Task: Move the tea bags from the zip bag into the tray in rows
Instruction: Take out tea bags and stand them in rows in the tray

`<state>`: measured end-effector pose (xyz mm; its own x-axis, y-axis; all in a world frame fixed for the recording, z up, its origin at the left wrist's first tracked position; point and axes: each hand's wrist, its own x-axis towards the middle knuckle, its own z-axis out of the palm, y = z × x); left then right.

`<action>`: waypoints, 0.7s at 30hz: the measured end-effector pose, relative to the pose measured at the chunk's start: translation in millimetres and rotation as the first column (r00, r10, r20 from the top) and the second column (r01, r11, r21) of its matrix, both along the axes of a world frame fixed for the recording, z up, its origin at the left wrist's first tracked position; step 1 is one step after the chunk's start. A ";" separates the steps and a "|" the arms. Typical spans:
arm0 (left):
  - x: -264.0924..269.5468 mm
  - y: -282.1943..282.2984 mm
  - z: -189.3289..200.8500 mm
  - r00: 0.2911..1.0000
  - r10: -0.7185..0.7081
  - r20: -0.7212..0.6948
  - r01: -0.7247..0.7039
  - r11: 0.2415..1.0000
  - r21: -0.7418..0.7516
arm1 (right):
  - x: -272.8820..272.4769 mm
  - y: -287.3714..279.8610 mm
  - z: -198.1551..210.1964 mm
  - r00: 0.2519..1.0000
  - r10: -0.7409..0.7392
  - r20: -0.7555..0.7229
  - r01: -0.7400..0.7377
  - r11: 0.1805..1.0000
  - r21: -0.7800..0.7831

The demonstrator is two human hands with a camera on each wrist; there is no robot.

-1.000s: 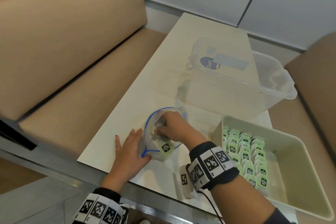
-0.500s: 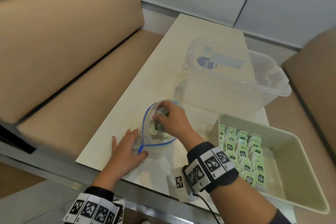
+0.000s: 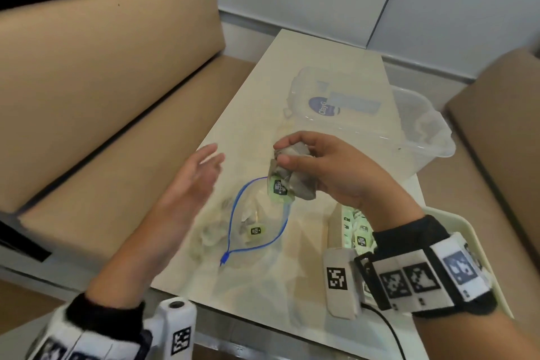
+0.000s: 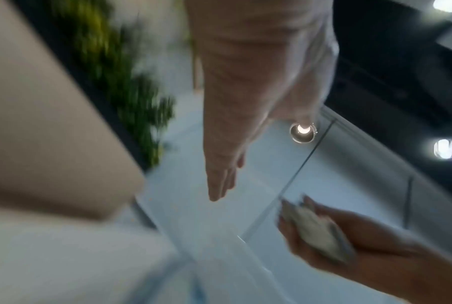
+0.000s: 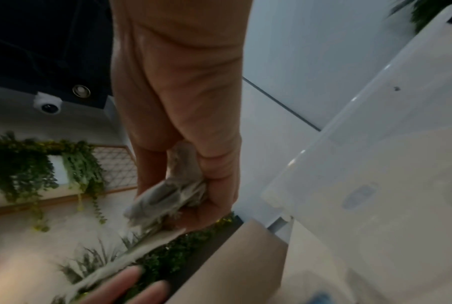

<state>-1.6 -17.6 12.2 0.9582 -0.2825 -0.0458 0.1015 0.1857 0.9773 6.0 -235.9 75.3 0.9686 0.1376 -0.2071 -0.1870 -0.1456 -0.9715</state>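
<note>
My right hand (image 3: 295,155) grips a bunch of grey tea bags (image 3: 295,178) with a green tag hanging below, raised above the table. The same tea bags (image 5: 168,195) show in the right wrist view, and the tea bags (image 4: 318,232) also appear at the lower right of the left wrist view. The clear zip bag (image 3: 254,225) with a blue seal lies flat on the table beneath, at least one green-tagged tea bag (image 3: 254,231) inside. My left hand (image 3: 198,172) hovers open, blurred, left of the bag. The pale green tray (image 3: 496,231) at the right holds rows of tea bags (image 3: 361,238).
A clear plastic tub (image 3: 380,126) with a blue label stands behind the hands on the beige table (image 3: 306,61). Tan bench seats (image 3: 102,96) flank the table on the left and right. The table's near edge runs just under my wrists.
My right hand has pulled out of the zip bag and risen with a bunch of tea bags. My left hand has lifted off the bag's edge and now hovers open.
</note>
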 end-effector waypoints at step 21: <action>-19.0 -95.9 -0.3 0.657 -0.415 -0.630 -0.163 0.737 -0.656 | -47.1 -11.5 -23.5 0.916 0.332 0.227 -0.037 0.632 -0.774</action>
<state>-20.6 -113.5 11.9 0.6415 -0.6303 -0.4372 0.7561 0.6160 0.2212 -41.1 -247.4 51.8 0.9646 0.2636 -0.0091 0.2232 -0.8343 -0.5040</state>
